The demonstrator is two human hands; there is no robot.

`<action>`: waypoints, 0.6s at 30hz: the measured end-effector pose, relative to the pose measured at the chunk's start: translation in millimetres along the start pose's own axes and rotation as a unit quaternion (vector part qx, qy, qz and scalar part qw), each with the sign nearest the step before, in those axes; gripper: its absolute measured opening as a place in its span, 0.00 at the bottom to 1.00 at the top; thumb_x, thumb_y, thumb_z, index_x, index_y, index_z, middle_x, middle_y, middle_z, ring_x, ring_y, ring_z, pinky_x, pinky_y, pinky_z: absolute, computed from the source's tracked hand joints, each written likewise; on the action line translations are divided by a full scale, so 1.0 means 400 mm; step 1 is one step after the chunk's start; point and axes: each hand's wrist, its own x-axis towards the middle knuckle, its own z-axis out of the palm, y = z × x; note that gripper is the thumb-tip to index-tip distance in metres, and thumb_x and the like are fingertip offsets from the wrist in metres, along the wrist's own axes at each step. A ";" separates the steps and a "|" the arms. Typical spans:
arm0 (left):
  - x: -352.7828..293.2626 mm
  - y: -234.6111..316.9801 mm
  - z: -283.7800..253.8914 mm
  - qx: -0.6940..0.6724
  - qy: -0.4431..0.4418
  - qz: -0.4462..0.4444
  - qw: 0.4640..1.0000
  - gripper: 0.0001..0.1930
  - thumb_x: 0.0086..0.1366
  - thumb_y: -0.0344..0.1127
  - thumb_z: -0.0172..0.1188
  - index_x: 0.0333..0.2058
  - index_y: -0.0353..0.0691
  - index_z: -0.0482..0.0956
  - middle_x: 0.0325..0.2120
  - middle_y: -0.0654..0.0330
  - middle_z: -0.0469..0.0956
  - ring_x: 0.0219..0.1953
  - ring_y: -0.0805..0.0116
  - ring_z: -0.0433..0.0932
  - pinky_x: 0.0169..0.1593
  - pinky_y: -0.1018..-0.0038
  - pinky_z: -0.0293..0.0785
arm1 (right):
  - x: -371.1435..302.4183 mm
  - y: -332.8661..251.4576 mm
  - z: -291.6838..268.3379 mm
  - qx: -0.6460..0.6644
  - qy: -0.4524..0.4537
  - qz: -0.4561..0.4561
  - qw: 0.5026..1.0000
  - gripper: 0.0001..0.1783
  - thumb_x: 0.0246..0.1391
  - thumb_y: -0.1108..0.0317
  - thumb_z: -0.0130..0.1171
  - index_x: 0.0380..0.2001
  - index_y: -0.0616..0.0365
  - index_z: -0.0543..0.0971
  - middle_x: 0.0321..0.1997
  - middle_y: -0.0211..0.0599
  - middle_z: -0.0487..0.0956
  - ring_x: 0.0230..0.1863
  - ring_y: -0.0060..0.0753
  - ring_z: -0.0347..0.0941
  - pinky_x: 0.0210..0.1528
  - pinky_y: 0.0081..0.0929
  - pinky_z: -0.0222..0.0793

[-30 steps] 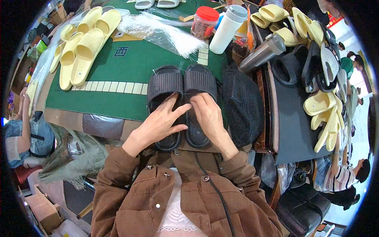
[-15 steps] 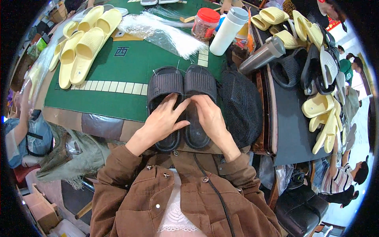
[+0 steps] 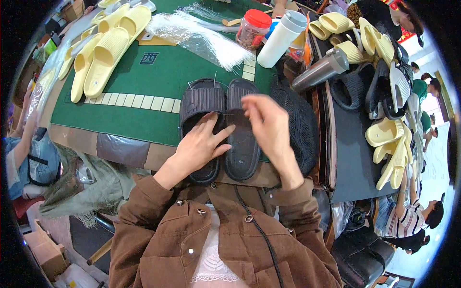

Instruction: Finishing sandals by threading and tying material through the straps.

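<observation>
A pair of black ribbed slippers lies side by side in front of me, the left slipper point(image 3: 202, 101) and the right slipper point(image 3: 242, 153). My left hand point(image 3: 199, 144) rests over the left one, fingertips at its strap opening. Its index finger and thumb spread toward the right slipper. Raised over the right slipper's strap, my right hand point(image 3: 269, 122) has its fingers curled together; what they hold, if anything, is hidden. A thin clear tie point(image 3: 214, 76) sticks up by the left strap, and another thin strand point(image 3: 229, 114) shows between the slippers.
A green mat point(image 3: 129, 122) covers the table. Pale yellow slippers point(image 3: 106, 62) lie far left, near a bundle of clear ties point(image 3: 204, 41). A red-lidded jar point(image 3: 253, 29), white bottle point(image 3: 282, 39) and steel tumbler point(image 3: 321, 71) stand far right. A black mesh bag point(image 3: 300, 125) borders the right slipper.
My right hand has moved right and lifted off the gap between the slippers, its fingers curling. The left hand has stayed on the left slipper. The view has shifted slightly.
</observation>
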 end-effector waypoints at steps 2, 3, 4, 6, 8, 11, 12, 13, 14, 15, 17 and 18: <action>-0.001 -0.001 -0.001 0.000 -0.005 -0.002 1.000 0.27 0.61 0.47 0.57 0.59 0.51 0.65 0.54 0.36 0.62 0.57 0.40 0.65 0.59 0.59 0.64 | 0.077 0.014 -0.007 -0.016 0.014 -0.011 1.000 0.08 0.55 0.78 0.53 0.38 0.65 0.78 0.30 0.42 0.80 0.31 0.30 0.79 0.34 0.23 0.73; 0.000 0.001 0.002 -0.003 -0.002 -0.002 1.000 0.27 0.62 0.46 0.57 0.59 0.52 0.66 0.54 0.36 0.62 0.57 0.40 0.65 0.60 0.58 0.64 | 0.111 0.042 -0.003 -0.036 0.009 -0.025 0.999 0.08 0.55 0.76 0.54 0.37 0.65 0.78 0.29 0.43 0.80 0.31 0.30 0.79 0.35 0.24 0.73; 0.001 0.000 0.005 -0.006 0.000 -0.002 1.000 0.26 0.62 0.46 0.57 0.59 0.52 0.66 0.54 0.36 0.62 0.57 0.40 0.64 0.60 0.58 0.63 | 0.140 0.076 0.007 -0.037 0.010 -0.026 0.999 0.08 0.55 0.76 0.54 0.37 0.65 0.78 0.29 0.43 0.80 0.31 0.30 0.79 0.35 0.24 0.73; 0.009 0.007 0.007 -0.011 0.000 0.000 1.000 0.26 0.62 0.45 0.56 0.59 0.52 0.66 0.54 0.36 0.62 0.57 0.40 0.64 0.60 0.58 0.63 | 0.185 0.127 0.015 -0.069 -0.076 0.063 0.993 0.10 0.54 0.69 0.56 0.37 0.63 0.79 0.30 0.44 0.81 0.33 0.36 0.80 0.38 0.30 0.73; 0.007 0.003 0.009 -0.013 -0.002 -0.009 1.000 0.25 0.63 0.45 0.56 0.59 0.52 0.66 0.54 0.36 0.62 0.58 0.40 0.64 0.60 0.58 0.63 | 0.208 0.138 0.023 -0.133 -0.117 0.096 0.979 0.11 0.53 0.64 0.56 0.36 0.59 0.80 0.32 0.46 0.81 0.36 0.44 0.79 0.40 0.37 0.73; 0.005 0.006 0.012 -0.017 0.008 -0.004 1.000 0.25 0.63 0.44 0.56 0.58 0.51 0.67 0.54 0.36 0.63 0.57 0.40 0.64 0.60 0.58 0.63 | 0.234 0.170 0.021 -0.225 -0.172 0.129 0.950 0.14 0.51 0.58 0.56 0.35 0.54 0.81 0.34 0.48 0.81 0.40 0.53 0.77 0.43 0.46 0.73; 0.008 0.010 0.010 -0.030 0.015 -0.016 0.999 0.24 0.62 0.44 0.57 0.57 0.51 0.68 0.54 0.36 0.63 0.56 0.40 0.65 0.59 0.58 0.64 | 0.239 0.183 0.016 -0.250 -0.187 0.125 0.942 0.15 0.52 0.55 0.55 0.35 0.53 0.81 0.35 0.48 0.81 0.40 0.53 0.77 0.43 0.48 0.73; 0.010 0.012 0.007 -0.041 0.023 -0.029 0.998 0.23 0.61 0.44 0.58 0.56 0.51 0.69 0.54 0.36 0.63 0.55 0.40 0.66 0.58 0.58 0.64 | 0.242 0.188 0.016 -0.251 -0.199 0.118 0.940 0.16 0.53 0.55 0.53 0.35 0.53 0.82 0.36 0.49 0.81 0.40 0.54 0.77 0.43 0.49 0.73; 0.011 0.017 0.007 -0.041 0.022 -0.030 0.998 0.23 0.61 0.44 0.58 0.56 0.51 0.69 0.54 0.36 0.63 0.55 0.40 0.66 0.58 0.58 0.64 | 0.243 0.192 0.021 -0.250 -0.200 0.118 0.940 0.16 0.53 0.55 0.53 0.35 0.53 0.82 0.36 0.49 0.81 0.40 0.54 0.77 0.43 0.49 0.73; 0.013 0.023 0.008 -0.057 0.034 -0.055 0.996 0.22 0.58 0.42 0.61 0.52 0.48 0.72 0.52 0.38 0.65 0.54 0.41 0.68 0.56 0.59 0.67 | 0.242 0.196 0.027 -0.256 -0.196 0.124 0.938 0.16 0.53 0.55 0.53 0.34 0.53 0.82 0.36 0.50 0.81 0.40 0.55 0.77 0.44 0.49 0.73; 0.029 0.038 0.011 -0.073 0.046 -0.077 0.993 0.21 0.55 0.40 0.64 0.48 0.46 0.74 0.50 0.39 0.67 0.52 0.43 0.69 0.54 0.60 0.69 | 0.234 0.211 0.032 -0.247 -0.186 0.135 0.941 0.15 0.54 0.56 0.53 0.34 0.55 0.81 0.36 0.52 0.80 0.41 0.56 0.77 0.44 0.49 0.73; 0.041 0.045 0.011 -0.065 0.053 -0.091 0.992 0.20 0.53 0.39 0.66 0.45 0.45 0.75 0.46 0.42 0.68 0.48 0.45 0.71 0.50 0.60 0.71 | 0.228 0.218 0.036 -0.248 -0.184 0.136 0.941 0.15 0.54 0.56 0.53 0.34 0.55 0.81 0.36 0.52 0.80 0.41 0.56 0.77 0.44 0.49 0.73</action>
